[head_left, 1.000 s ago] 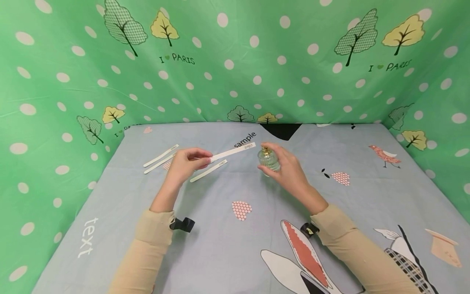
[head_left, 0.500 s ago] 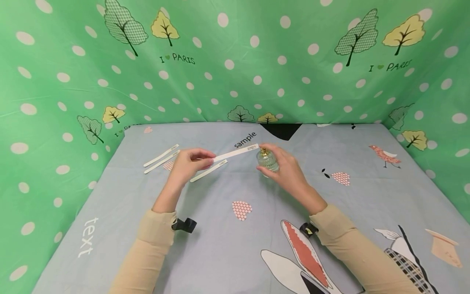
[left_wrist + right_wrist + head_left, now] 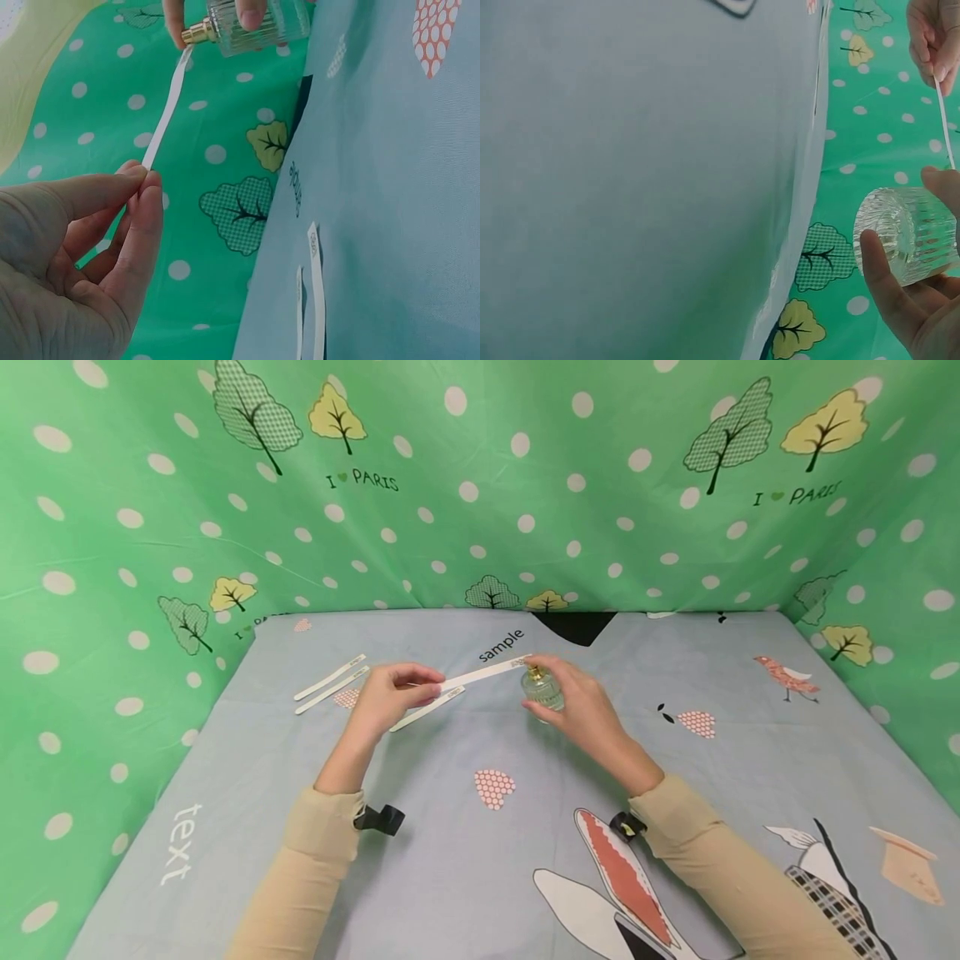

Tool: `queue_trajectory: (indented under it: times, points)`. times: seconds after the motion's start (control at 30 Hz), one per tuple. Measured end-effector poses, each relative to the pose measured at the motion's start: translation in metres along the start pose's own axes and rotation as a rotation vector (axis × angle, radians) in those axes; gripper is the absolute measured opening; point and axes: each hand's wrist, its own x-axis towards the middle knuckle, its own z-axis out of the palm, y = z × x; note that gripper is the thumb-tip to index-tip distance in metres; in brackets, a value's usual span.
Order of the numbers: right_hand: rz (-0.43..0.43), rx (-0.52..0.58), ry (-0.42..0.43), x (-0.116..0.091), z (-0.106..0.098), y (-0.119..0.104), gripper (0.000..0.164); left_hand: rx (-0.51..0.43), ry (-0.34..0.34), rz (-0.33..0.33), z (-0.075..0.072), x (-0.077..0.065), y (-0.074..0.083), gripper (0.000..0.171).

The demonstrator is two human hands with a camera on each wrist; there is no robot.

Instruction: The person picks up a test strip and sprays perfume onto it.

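My left hand [image 3: 390, 695] pinches one end of a white perfume test strip [image 3: 486, 674] between thumb and fingertips. Its printed far end reaches to the gold spray top [image 3: 199, 31] of a clear glass perfume bottle [image 3: 542, 693]. That bottle is in my right hand [image 3: 594, 714], thumb and fingers round the ribbed glass, with the index finger at the spray top. In the right wrist view the round base of the glass [image 3: 900, 225] faces the camera and the top is hidden. Strip and bottle are both held above the table.
Another test strip [image 3: 427, 710] lies on the grey-blue printed tablecloth [image 3: 450, 860] below my left hand. Two more strips [image 3: 330, 677] lie side by side further left. A green dotted curtain [image 3: 480, 468] surrounds the table's back and sides.
The left hand has moved slightly right with its strip, and the bottle slightly left. The strip's printed end, apart from the bottle earlier, now overlaps the spray top.
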Motion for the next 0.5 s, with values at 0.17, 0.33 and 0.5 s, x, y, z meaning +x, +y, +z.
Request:
queue_trajectory:
  times: [0.17,0.33,0.5]
  points:
    - [0.021,-0.005,0.000,-0.0002,-0.0010,-0.0022,0.060,0.006,0.001,0.001,-0.0002,0.0000,0.0005,0.022]
    - [0.058,0.009,-0.004,-0.0011,-0.0032,-0.0029,0.063,0.017,0.003,-0.007,-0.0022,0.0002,0.0011,0.022]
    - [0.064,0.022,0.000,-0.0023,-0.0045,-0.0009,0.063,0.022,0.007,-0.023,-0.0051,-0.0001,0.0012,0.023]
